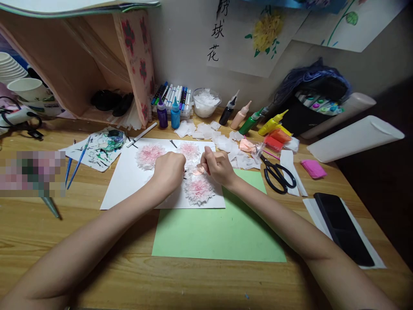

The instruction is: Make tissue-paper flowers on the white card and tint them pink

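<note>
White paper (121,189) lies on the table, bearing several pink-and-white ruffled flowers, one (199,190) near its lower right and another (149,156) at its upper left. Over the middle of the paper is my left hand (170,170), its fingers curled closed; what they hold, if anything, is hidden. My right hand (219,165) is closed in a pinch just above the lower right flower, its thumb against the bent fingers. A small peach piece (198,171) shows beside its fingertips. Whether the hand grips that piece is unclear.
Green paper (219,237) lies under the white sheet. Black scissors (278,174), white paper squares (226,144) and glue bottles (240,115) are to the right and behind. Brushes (77,165) and a paint-stained sheet (100,148) lie left. A black case (343,228) sits far right.
</note>
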The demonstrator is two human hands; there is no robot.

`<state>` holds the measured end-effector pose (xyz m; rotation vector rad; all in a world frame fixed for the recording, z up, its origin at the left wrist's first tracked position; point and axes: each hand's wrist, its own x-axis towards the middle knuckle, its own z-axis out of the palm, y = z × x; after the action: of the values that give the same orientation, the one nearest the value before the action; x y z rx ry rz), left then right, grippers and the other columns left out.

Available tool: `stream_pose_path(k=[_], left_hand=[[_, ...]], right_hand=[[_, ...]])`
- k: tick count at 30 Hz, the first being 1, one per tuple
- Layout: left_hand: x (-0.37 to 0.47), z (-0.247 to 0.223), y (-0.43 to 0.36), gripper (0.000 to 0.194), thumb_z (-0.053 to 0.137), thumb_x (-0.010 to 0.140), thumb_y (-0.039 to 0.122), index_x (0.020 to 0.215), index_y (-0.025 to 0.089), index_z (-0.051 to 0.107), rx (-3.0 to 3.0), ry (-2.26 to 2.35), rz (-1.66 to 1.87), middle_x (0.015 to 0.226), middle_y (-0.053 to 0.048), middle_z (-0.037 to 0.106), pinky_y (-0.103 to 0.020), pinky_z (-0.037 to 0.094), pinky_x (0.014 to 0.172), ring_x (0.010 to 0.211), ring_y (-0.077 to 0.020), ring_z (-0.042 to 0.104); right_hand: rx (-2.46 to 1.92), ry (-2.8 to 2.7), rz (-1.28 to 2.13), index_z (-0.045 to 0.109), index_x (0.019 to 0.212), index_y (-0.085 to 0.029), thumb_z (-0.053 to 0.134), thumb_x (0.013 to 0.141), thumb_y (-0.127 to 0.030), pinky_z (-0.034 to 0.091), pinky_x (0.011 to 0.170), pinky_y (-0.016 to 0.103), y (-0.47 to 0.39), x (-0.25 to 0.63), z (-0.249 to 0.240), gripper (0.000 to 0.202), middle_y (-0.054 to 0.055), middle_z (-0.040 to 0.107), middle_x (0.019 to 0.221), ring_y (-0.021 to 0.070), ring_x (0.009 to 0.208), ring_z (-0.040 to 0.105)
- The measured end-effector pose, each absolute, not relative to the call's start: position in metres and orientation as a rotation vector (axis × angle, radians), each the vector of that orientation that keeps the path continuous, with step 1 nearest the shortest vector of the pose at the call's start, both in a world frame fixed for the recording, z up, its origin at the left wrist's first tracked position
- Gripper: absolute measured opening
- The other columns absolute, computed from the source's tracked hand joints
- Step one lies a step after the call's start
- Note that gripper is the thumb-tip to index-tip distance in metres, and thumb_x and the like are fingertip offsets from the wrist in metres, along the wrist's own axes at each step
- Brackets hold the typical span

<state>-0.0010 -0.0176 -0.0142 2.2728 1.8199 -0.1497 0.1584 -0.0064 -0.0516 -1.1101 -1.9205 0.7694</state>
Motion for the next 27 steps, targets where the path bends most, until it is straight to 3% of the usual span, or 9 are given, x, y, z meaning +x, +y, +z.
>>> stream_pose_path(k=[14,27], left_hand=[[0.001,-0.011,-0.019,0.023,0.052,0.071,0.005,0.074,0.015,0.072,2.247,1.823,-0.166,0.085,-0.015,0.072,-0.030,0.040,0.061,0.082,-0.0281,0.065],[0.002,-0.006,-0.020,0.025,0.050,0.073,0.003,0.074,0.014,0.072,2.238,1.804,-0.166,0.085,-0.016,0.071,-0.033,0.043,0.064,0.084,-0.0302,0.065]], right_hand=[[-0.999,-1.918,0.671,0.042,0.044,-0.022,0.025,0.097,-0.048,0.038,0.051,0.029,-0.015,0.173,-0.051,0.062,0.001,0.049,0.045,0.0125,0.044,0.049],[-1.161,-1.879,0.850,0.039,0.041,-0.021,0.029,0.096,-0.048,0.037,0.055,0.027,-0.007,0.151,-0.046,0.062,-0.001,0.043,0.040,0.0110,0.045,0.049]])
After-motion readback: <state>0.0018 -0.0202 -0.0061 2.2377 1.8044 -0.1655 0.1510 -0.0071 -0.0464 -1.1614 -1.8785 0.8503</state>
